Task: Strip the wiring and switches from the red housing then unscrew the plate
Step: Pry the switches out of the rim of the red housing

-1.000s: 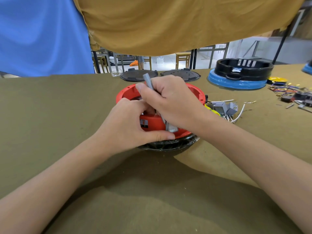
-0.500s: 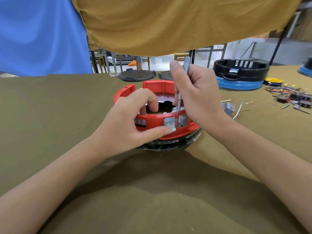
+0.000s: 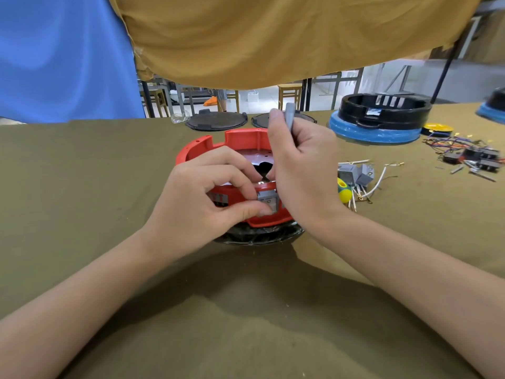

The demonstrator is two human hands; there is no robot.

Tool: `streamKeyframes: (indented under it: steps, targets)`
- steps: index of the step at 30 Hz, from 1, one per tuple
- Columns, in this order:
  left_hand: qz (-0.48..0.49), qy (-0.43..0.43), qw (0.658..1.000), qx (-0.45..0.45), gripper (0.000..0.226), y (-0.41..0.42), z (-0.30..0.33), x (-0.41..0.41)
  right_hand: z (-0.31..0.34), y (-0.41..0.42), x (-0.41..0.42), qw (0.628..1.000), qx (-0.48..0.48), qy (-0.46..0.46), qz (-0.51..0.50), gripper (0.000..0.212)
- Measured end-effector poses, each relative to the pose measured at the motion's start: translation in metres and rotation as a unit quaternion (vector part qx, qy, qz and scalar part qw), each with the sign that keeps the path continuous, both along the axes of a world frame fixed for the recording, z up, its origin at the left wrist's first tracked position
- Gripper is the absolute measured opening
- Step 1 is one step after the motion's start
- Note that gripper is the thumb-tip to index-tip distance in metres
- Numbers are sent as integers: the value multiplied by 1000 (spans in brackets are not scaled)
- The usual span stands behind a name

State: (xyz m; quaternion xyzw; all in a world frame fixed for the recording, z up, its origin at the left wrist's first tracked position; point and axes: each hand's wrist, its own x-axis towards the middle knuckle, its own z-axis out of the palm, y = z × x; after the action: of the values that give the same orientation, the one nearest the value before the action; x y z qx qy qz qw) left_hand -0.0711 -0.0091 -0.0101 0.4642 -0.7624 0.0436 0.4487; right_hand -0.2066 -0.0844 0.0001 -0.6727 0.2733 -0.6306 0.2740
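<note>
My left hand [image 3: 202, 203] pinches the grey switch [image 3: 266, 201] in the red housing [image 3: 240, 143]. My right hand [image 3: 303, 170] grips what looks like a grey tool [image 3: 289, 116]. Olive cloth [image 3: 82, 173] covers the table at frame centre.

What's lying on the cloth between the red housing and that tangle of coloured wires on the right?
Head view: grey switches with white wires.

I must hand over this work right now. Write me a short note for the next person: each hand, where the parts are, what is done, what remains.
Left hand: pinches the grey switch in the near wall of the red housing.
Right hand: holds a grey tool upright, its tip hidden behind the fingers.
Done: two grey switches with white wires lie on the cloth to the right, beside a yellow-green tool handle.
Left: free this last visible switch, then unscrew the metal plate inside the housing. Screws are not visible from here.
</note>
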Motion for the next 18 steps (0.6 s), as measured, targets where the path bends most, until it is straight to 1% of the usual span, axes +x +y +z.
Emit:
streamKeyframes:
  steps: [3, 6, 8, 11, 14, 17, 18]
  targets:
    - [-1, 10, 1000, 4, 16, 1, 0, -1, 6, -4, 2, 998, 39, 44, -4, 55]
    - [-3, 14, 1000, 9, 15, 1, 1, 0, 15, -10, 5, 991, 80, 109, -2, 51]
    - [-5, 15, 1000, 14, 15, 1, 0, 0, 17, -12, 4, 988, 85, 126, 3, 49]
    - [-9, 15, 1000, 16, 15, 1, 1, 0, 13, -8, 0, 996, 52, 70, 16, 54]
    - [-15, 10, 1000, 12, 15, 1, 1, 2, 7, -1, -6, 1000, -8, 13, 24, 54]
    - [-15, 10, 1000, 14, 16, 0, 2, 2, 4, 6, -6, 995, -97, 19, 25, 47]
    - [-14, 8, 1000, 15, 16, 0, 2, 2, 4, 7, -5, 993, -113, 26, 24, 46]
